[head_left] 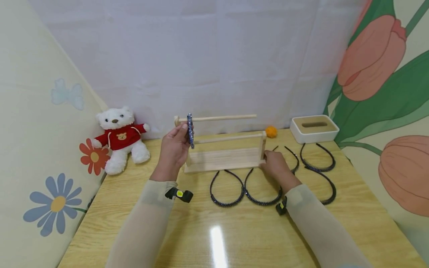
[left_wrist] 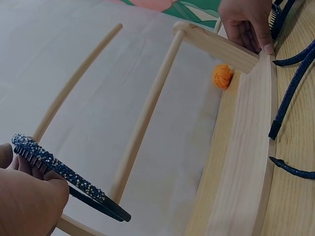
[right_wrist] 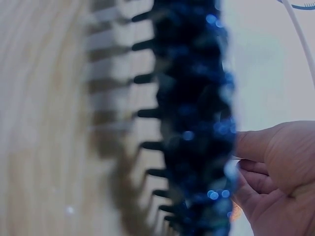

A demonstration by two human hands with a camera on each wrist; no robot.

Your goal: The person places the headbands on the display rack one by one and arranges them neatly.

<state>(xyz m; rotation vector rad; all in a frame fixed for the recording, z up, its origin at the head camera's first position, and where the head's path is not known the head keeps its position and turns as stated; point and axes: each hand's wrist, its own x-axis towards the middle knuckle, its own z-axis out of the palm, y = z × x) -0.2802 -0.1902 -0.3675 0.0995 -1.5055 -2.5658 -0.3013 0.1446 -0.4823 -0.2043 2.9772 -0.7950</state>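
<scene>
My left hand (head_left: 174, 145) pinches a glittery dark-blue headband (head_left: 190, 130) at the left end of a pale wooden rack's upper rod (head_left: 224, 118). In the left wrist view the headband (left_wrist: 61, 167) shows comb teeth underneath, and its tips point toward the lower rod (left_wrist: 147, 115). At the rack's lower right corner, my right hand (head_left: 278, 165) holds the wooden rack (head_left: 224, 160), its thumb against the base. A dark toothed headband (right_wrist: 194, 118) fills the middle of the right wrist view, with the right hand (right_wrist: 290, 177) partly behind it.
Two headbands (head_left: 228, 204) lie in front of the rack; several more (head_left: 323, 169) lie to its right. Behind them stand a white tissue box (head_left: 315, 128) and an orange ball (head_left: 271, 131). A white teddy bear (head_left: 122, 139) in a red hoodie sits at the left wall.
</scene>
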